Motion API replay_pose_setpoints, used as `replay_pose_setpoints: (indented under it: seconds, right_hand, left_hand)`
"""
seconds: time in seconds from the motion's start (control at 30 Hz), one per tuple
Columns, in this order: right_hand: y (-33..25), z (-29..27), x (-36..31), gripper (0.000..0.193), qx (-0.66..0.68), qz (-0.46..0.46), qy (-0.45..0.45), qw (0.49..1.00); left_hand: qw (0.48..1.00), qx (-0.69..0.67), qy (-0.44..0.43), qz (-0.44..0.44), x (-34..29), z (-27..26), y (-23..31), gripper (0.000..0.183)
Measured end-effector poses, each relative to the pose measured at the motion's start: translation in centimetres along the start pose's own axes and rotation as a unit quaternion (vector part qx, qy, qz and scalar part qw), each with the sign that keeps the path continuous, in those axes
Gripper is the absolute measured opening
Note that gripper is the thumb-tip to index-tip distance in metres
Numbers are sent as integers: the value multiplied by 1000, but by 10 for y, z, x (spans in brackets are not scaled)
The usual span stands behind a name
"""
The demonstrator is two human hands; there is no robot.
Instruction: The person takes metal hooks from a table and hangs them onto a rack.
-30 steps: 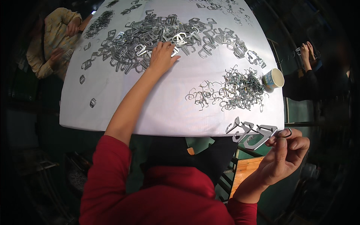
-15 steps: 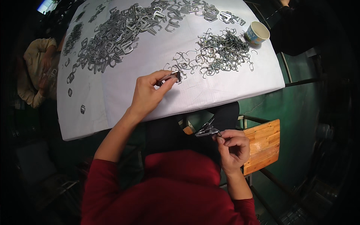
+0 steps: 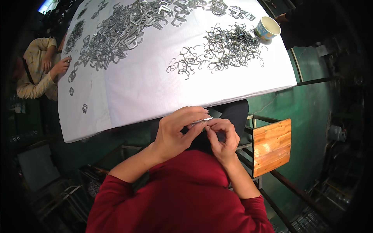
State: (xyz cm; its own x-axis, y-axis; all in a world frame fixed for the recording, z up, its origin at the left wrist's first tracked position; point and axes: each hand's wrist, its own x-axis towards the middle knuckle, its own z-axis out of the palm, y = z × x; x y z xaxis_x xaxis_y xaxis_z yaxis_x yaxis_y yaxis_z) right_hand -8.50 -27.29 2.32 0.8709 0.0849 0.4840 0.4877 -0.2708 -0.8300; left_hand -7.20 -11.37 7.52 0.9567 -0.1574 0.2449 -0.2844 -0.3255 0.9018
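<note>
A small metal clip (image 3: 202, 120) is pinched between both hands, held near the body, below the near edge of the table (image 3: 155, 89) and above the lap. The left hand (image 3: 176, 130) is curled shut on the clip, thumb & fingers closed over its left end. The right hand (image 3: 223, 138) is closed too, fingertips pressed to the clip's right end from below. The hands are touching each other at the clip. Only a thin bright strip of the clip is seen; its exact shape can't be told.

On the white-covered table, a wire pile (image 3: 221, 48) is spread far right of centre, w/ a few loose wires trailing to its near left. A bigger clip heap (image 3: 116, 31) is laid across the far left, stray pieces scattered down the left edge. A paper cup (image 3: 267, 29) is stood just right of the wire pile, at the table's far right.

A wooden stool (image 3: 271, 146) is seen right of the hands, near the right forearm. At the far left, a 2nd person (image 3: 37, 70) in a tan top is seated, one hand at the table edge.
</note>
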Motion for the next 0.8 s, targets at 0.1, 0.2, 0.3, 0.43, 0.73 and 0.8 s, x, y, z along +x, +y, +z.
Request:
replay_pose_setpoints:
  seconds: [0.1,0.2,0.3,0.43,0.73,0.8]
  right_hand:
    - [11,-8,10,24,72,68,8,995]
    - [43,-16,71,8,-98,137,-35,985]
    - [92,-2,135,13,-201,123,-86,968]
    - [129,17,183,18,-293,176,-142,929]
    - [137,27,181,15,-425,49,-178,886]
    - [112,21,175,13,-328,67,-138,932]
  left_hand:
    - [999,-21,-4,-33,-3,-3,-4,17]
    - [998,-20,-14,-58,-3,-7,-6,18]
    - [995,-38,-16,-87,-5,-7,-8,18]
    - [997,-18,-29,-70,-8,-9,-11,20]
    - [998,-41,8,-53,-15,-10,-21,18]
    - [997,-41,20,-64,-18,-10,-22,17]
